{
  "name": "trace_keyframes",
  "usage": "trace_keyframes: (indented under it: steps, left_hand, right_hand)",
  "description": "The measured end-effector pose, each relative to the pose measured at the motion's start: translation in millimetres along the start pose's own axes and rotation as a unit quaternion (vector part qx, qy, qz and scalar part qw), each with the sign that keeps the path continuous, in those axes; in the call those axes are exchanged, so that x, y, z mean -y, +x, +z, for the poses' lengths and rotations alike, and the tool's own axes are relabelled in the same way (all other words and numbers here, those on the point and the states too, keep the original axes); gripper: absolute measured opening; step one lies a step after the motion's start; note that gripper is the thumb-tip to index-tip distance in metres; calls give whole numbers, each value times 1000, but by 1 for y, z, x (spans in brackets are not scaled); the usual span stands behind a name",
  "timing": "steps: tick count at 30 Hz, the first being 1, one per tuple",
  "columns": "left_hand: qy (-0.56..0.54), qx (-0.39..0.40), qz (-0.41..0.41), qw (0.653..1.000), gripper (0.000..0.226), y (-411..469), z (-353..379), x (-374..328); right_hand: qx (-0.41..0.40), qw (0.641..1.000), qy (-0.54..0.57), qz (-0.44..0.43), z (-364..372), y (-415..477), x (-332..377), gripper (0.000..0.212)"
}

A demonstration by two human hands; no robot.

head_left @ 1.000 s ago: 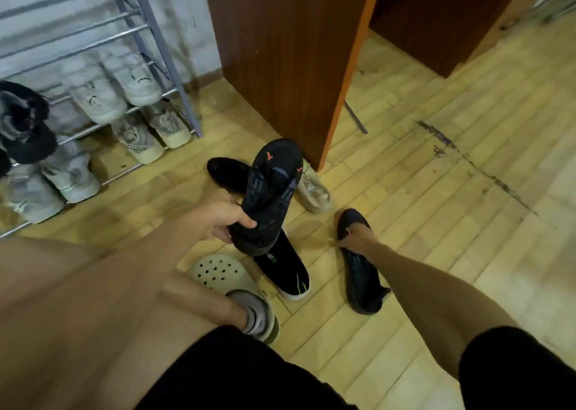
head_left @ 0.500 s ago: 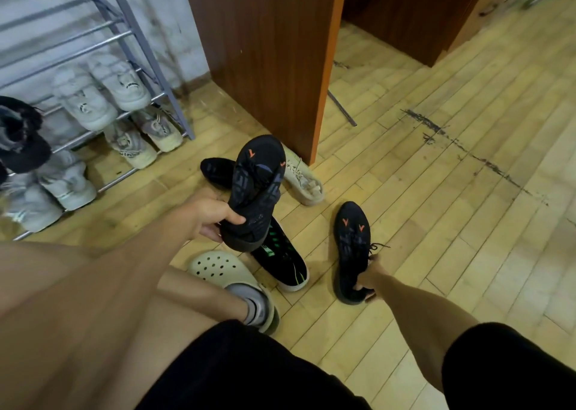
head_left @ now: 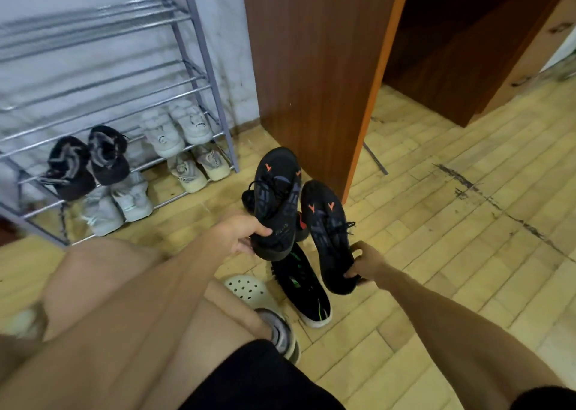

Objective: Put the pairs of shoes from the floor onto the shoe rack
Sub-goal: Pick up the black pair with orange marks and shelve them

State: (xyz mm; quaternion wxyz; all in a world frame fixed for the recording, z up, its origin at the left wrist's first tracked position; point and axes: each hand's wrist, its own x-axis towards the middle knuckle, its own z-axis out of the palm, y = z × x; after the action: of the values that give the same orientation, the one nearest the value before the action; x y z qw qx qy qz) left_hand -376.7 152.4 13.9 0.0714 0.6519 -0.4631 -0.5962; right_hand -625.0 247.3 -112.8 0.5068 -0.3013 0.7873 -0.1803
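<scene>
A: Start at nine o'clock — what's there?

B: The rack (head_left: 199, 51), metal bars against the wall. Dark shoes (head_left: 87, 160) sit on a middle tier at its left end, white sneakers (head_left: 177, 127) on the same tier at its right end. Below them, grey sneakers (head_left: 118, 203) under the dark ones and beige sneakers (head_left: 199, 168) at the right end.

A: And the left hand (head_left: 235, 233)?

B: It's at the centre, closed on the heel of a black shoe (head_left: 276, 200) — thumb on top, fingers curled under. The shoe is off the floor, sole towards the camera, toe pointing to twelve.

A: Anything below that?

B: At six, a cream clog (head_left: 246, 289) on the person's foot, and just right of it a black sneaker (head_left: 307, 288) with green marks and a white sole, flat on the floor. Part of another dark shoe shows behind the held one; I can't tell more.

A: The right hand (head_left: 363, 263)?

B: At about four o'clock from the left hand, pinching the heel of the second black shoe (head_left: 327, 232). That one is also lifted, sole up, orange marks near the toe, laces hanging loose. The two held shoes are just beside each other, in front of the brown cabinet (head_left: 311, 66).
</scene>
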Motion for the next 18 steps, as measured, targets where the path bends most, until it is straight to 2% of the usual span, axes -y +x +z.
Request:
trace_keyframes:
  steps: [3,7,11,18]
  left_hand:
    - [-46,-21,7,999,53,-10,-22,-8]
    - [-117,-76,13,990,49,-12,-71,-15]
    - [-164,-137,14,977,43,-12,-125,-21]
    - [-257,-216,61,940,37,17,-216,-58]
  right_hand:
    - [39,997,16,-57,3,-7,66,46]
    - [86,990,30,-109,14,-13,154,62]
    - [113,981,13,-155,32,-10,234,66]
    - [103,965,3,-241,65,11,366,51]
